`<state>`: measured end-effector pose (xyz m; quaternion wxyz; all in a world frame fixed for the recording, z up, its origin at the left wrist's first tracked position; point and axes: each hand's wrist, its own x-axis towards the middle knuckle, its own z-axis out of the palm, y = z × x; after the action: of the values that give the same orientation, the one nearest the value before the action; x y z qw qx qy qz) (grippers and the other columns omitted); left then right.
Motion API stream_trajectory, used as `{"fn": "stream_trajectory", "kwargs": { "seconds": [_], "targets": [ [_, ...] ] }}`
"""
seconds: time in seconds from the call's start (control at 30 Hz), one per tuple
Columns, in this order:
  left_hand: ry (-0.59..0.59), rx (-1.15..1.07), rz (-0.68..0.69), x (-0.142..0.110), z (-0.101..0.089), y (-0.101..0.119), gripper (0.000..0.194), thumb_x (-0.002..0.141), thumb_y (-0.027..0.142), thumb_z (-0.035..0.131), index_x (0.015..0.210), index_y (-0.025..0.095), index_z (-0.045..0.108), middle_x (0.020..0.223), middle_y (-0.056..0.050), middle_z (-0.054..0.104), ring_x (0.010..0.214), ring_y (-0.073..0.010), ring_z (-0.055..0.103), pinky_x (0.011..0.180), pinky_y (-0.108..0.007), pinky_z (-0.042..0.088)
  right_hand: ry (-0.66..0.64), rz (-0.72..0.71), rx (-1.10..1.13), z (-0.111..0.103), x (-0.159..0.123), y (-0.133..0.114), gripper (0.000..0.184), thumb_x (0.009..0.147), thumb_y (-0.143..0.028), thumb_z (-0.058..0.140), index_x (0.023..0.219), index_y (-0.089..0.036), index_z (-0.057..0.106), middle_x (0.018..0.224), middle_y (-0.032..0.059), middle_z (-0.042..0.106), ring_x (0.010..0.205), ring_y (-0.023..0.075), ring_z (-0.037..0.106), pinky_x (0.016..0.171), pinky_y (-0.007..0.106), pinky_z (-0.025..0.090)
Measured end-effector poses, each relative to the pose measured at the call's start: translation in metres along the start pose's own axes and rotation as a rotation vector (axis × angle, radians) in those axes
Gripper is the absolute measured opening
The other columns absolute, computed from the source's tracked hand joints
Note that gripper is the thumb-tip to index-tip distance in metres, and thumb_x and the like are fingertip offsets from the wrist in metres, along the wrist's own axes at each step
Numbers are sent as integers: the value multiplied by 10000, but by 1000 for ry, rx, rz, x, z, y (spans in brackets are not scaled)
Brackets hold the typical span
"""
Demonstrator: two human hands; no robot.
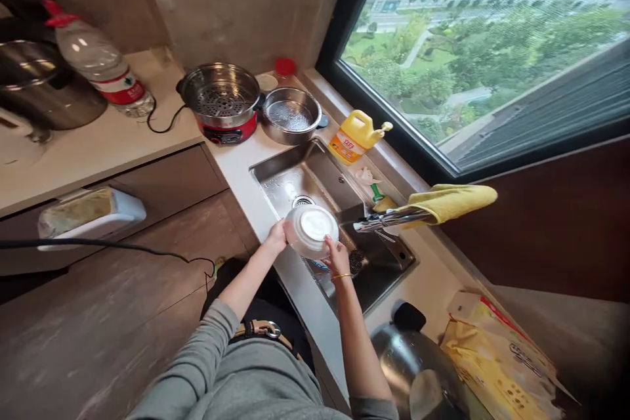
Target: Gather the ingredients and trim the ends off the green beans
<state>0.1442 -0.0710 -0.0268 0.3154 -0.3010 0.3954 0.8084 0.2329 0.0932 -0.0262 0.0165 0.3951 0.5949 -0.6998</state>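
Observation:
A white bowl (312, 230) is held over the steel sink (290, 177), its underside turned toward me. My left hand (277, 237) grips the bowl's left rim with fingers closed. At its lower right edge, my right hand (336, 258), a thin bangle on its wrist, is closed on the rim. The faucet spout (388, 219) reaches toward the bowl from the right, with a yellow cloth (450, 201) draped over it.
A yellow detergent bottle (355, 136) stands behind the sink. A red electric pot with a steamer insert (222, 103) and a steel strainer bowl (291, 115) sit at the counter's far end. A pot lid (416, 357) and a yellow packet (497, 354) lie near right. A water bottle (101, 67) is at left.

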Motion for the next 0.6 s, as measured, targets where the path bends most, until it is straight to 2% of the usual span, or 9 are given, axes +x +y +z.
{"fn": "stream_trajectory", "kwargs": {
  "seconds": [0.07, 0.13, 0.23, 0.3, 0.37, 0.43, 0.5, 0.57, 0.6],
  "targets": [
    [40, 40, 270, -4, 10, 3, 190, 892, 311, 597, 775, 173, 656, 736, -32, 713, 743, -158, 656, 743, -254, 505, -5, 40, 86, 5, -9, 4, 322, 662, -465, 748, 859, -243, 626, 786, 11, 685, 690, 183, 670, 554, 298, 585],
    [32, 283, 572, -16, 17, 11, 207, 909, 326, 570, 803, 172, 659, 826, -48, 727, 798, -169, 649, 787, -276, 499, -56, 90, 178, 14, -22, 7, 291, 677, -400, 757, 900, -253, 645, 838, 11, 696, 738, 186, 693, 625, 319, 610],
    [-60, 922, 1002, -49, 16, 30, 230, 943, 316, 515, 873, 178, 685, 843, -56, 732, 815, -185, 652, 892, -347, 477, -169, 142, 287, 32, -45, 0, 362, 666, -328, 791, 996, -279, 651, 892, 4, 711, 823, 206, 719, 723, 374, 621],
    [-165, 1338, 1267, -76, 4, 46, 251, 961, 322, 504, 888, 175, 694, 827, -53, 734, 808, -185, 659, 1007, -418, 414, -283, 142, 386, 46, -60, -11, 373, 682, -398, 793, 1008, -286, 651, 948, 19, 726, 873, 226, 725, 801, 435, 610],
    [-252, 1644, 1481, -100, -20, 63, 290, 987, 313, 469, 889, 163, 697, 817, -53, 734, 810, -179, 664, 1068, -456, 356, -425, 149, 479, 67, -75, -23, 401, 702, -539, 760, 965, -253, 664, 989, 65, 736, 918, 254, 725, 867, 482, 588],
    [-295, 1836, 1612, -120, -52, 81, 282, 993, 250, 454, 889, 158, 700, 816, -49, 736, 825, -172, 665, 1086, -451, 340, -532, 194, 487, 97, -87, -28, 429, 710, -575, 741, 925, -210, 675, 955, 106, 745, 916, 272, 727, 864, 477, 590],
    [-283, 1944, 1662, -137, -90, 101, 233, 961, 167, 490, 874, 165, 706, 826, -45, 740, 853, -174, 663, 1091, -436, 343, -592, 263, 426, 138, -97, -22, 283, 739, -425, 750, 872, -186, 677, 846, 104, 749, 832, 251, 736, 810, 425, 610],
    [-216, 1992, 1652, -152, -130, 121, 203, 919, 120, 541, 841, 181, 717, 844, -48, 744, 908, -188, 658, 1108, -435, 335, -620, 317, 375, 189, -106, -7, 59, 742, -201, 703, 781, -186, 661, 692, 55, 725, 683, 197, 720, 733, 343, 619],
    [-153, 1997, 1634, -161, -149, 132, 193, 905, 118, 562, 824, 188, 723, 867, -55, 747, 955, -201, 653, 1124, -447, 321, -629, 330, 375, 216, -111, 3, 71, 732, -123, 661, 734, -192, 644, 620, 23, 699, 609, 167, 696, 691, 301, 615]
  ]
}}
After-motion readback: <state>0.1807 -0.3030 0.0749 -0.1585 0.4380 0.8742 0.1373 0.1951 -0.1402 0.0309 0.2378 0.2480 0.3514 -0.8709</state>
